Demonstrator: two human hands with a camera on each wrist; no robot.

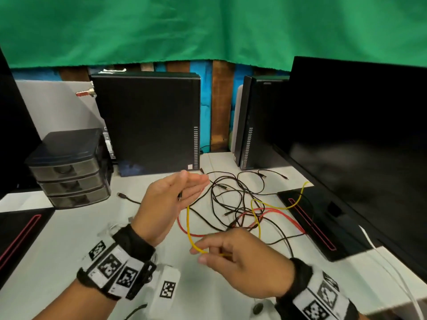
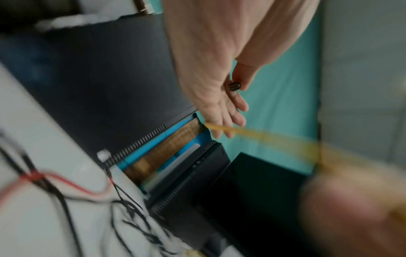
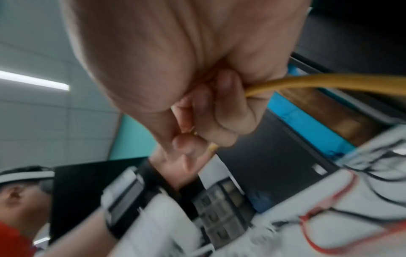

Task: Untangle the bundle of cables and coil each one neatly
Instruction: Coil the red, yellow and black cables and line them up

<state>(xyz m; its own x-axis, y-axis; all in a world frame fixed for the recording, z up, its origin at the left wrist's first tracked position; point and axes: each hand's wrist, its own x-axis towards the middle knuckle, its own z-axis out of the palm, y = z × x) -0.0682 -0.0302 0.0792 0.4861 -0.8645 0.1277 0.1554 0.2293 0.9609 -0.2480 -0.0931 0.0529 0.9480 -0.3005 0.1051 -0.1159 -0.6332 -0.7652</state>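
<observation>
Left hand (image 1: 171, 199) raised above the worktop (image 1: 92, 227), palm turned inward, fingers (image 2: 222, 121) straight and together, thumb pinning a small dark plug (image 2: 234, 86) against the palm; apparently the end of the yellow cable (image 1: 188, 218), though not certain. Right hand (image 1: 238, 257) lower and nearer the body, at about 5 o'clock from the left, grip closed on the yellow cable with thumb and curled fingers, confirmed in the right wrist view, where the cable runs out of the fist. Between the two grips, a short slack run hanging almost 12 to 6 in the head view, then hooking toward 3 into the right hand. Beyond the right grip, the remaining length trailing off toward 2 o'clock, crossing the red cable (image 1: 280, 214) and the edge of the black cable tangle (image 1: 228, 192), ending near the monitor stand (image 1: 323, 218). Probably winding a turn over the flat left hand as a former. Long axis of that former pointing toward 2 o'clock, so the next wrap likely needs the right hand carried up and over the fingertips, toward 12. Right hand clearly the nearer one to the loose length. Worth watching: the far part of the yellow cable looks to lie among the red and black strands and may drag them along.
</observation>
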